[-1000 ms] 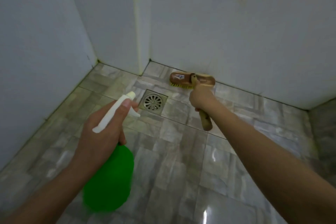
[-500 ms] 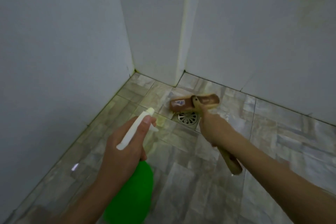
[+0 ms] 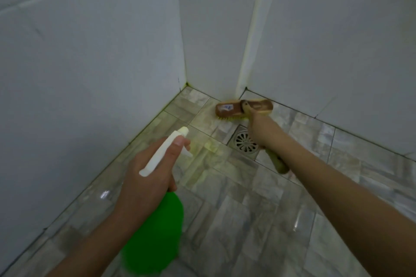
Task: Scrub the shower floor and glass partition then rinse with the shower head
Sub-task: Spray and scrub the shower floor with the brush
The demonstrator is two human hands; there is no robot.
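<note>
My left hand (image 3: pixel 146 177) is curled tight round the neck of the green spray bottle (image 3: pixel 155 231), one fingertip up by the white nozzle. Right hand (image 3: pixel 263 130) grips the scrub brush (image 3: pixel 227 109) handle. The brush is bristles-down on the shower floor (image 3: pixel 225 220) in the corner, just past the drain (image 3: pixel 244 141). Can't see my right fingers, and the bottle's base is a blur.

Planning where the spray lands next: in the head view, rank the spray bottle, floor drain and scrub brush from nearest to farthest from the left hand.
1. The green spray bottle, gripped in the left hand itself.
2. The floor drain, ahead and to its right.
3. The scrub brush, beyond the drain, its head by the back wall.
</note>
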